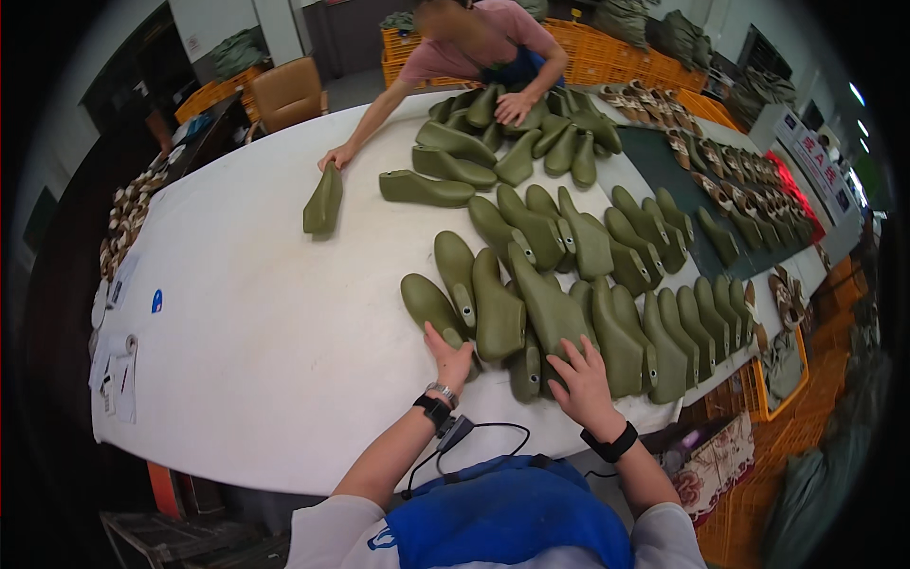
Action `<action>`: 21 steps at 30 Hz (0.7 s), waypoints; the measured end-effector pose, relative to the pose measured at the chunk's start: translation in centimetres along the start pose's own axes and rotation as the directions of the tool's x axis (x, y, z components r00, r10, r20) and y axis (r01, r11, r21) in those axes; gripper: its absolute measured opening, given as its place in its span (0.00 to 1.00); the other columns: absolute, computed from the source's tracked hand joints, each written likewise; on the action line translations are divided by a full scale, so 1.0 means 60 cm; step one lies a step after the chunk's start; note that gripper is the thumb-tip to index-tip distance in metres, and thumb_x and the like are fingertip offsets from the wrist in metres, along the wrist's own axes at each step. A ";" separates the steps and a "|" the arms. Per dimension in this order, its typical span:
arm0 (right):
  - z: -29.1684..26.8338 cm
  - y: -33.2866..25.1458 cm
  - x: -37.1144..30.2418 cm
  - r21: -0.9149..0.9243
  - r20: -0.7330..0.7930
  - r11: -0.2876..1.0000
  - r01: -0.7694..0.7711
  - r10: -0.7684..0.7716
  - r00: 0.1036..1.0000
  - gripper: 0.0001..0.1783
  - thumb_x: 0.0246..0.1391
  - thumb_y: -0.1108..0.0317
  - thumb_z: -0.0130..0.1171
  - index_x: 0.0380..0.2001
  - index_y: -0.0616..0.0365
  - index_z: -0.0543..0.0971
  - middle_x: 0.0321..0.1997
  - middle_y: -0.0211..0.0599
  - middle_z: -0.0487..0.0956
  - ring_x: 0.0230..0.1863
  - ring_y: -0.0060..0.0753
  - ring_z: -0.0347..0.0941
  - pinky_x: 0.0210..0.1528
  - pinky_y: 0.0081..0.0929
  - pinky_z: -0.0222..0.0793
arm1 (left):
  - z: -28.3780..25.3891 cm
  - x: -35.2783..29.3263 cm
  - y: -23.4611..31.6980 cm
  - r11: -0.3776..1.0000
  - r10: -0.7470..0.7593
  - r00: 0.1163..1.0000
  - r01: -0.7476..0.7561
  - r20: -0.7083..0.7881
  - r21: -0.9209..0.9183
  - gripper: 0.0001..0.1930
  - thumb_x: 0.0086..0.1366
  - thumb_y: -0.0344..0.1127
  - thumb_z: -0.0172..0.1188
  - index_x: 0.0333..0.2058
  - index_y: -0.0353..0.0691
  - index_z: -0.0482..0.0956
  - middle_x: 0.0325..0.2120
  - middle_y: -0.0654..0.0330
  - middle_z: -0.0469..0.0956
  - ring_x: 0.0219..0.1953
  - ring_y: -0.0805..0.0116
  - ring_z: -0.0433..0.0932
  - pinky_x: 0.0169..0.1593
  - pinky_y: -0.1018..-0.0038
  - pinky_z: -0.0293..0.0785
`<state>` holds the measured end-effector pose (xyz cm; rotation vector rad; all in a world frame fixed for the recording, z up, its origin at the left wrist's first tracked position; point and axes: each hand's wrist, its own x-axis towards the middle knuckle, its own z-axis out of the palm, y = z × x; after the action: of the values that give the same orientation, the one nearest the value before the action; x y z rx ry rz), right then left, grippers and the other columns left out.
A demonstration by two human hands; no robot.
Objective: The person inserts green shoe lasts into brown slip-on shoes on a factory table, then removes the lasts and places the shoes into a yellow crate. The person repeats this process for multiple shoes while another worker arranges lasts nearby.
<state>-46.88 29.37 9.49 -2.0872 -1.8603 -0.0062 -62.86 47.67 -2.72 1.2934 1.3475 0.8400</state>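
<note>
Pressing left hand [451, 358] and right hand [583, 384], fingers spread, apparently ungrasping, onto green shoe forms [531, 313], steadying rows on white table [265, 351].

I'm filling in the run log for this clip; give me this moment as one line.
left hand on olive shoe last | right hand on shoe last pile | white table | co-worker opposite handling lasts

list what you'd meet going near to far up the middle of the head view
blue apron → right hand → near cluster of olive shoe lasts → far pile of lasts → co-worker's hand
</note>
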 end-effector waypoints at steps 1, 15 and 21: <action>0.001 -0.007 -0.004 0.054 -0.055 0.998 -0.025 0.028 0.998 0.25 0.41 0.67 0.65 0.47 0.51 0.75 0.60 0.45 0.64 0.62 0.61 0.55 0.61 0.52 0.54 | 0.030 0.009 0.008 0.999 -0.010 1.000 0.010 0.008 0.035 0.51 0.50 0.29 0.59 0.65 0.35 0.33 0.65 0.44 0.38 0.67 0.52 0.42 0.67 0.68 0.43; 0.042 -0.002 -0.059 0.041 -0.117 0.982 -0.182 0.186 0.976 0.24 0.44 0.61 0.64 0.47 0.51 0.75 0.55 0.48 0.68 0.58 0.53 0.61 0.58 0.48 0.56 | -0.032 0.030 0.083 0.928 -0.224 0.787 0.353 0.575 -0.122 0.56 0.55 0.43 0.64 0.66 0.54 0.23 0.63 0.55 0.53 0.63 0.60 0.52 0.60 0.47 0.47; 0.006 -0.002 -0.187 0.175 -0.065 0.918 -0.355 0.370 0.927 0.20 0.45 0.63 0.62 0.44 0.55 0.77 0.49 0.47 0.73 0.50 0.49 0.69 0.53 0.40 0.65 | -0.035 0.031 0.073 0.910 -0.202 0.756 0.379 0.623 -0.165 0.54 0.57 0.38 0.62 0.66 0.54 0.23 0.63 0.60 0.50 0.65 0.60 0.47 0.62 0.46 0.44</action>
<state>-48.63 18.64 6.60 -2.2406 -1.3457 0.1266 -63.56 50.59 1.54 0.9629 0.8468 0.3325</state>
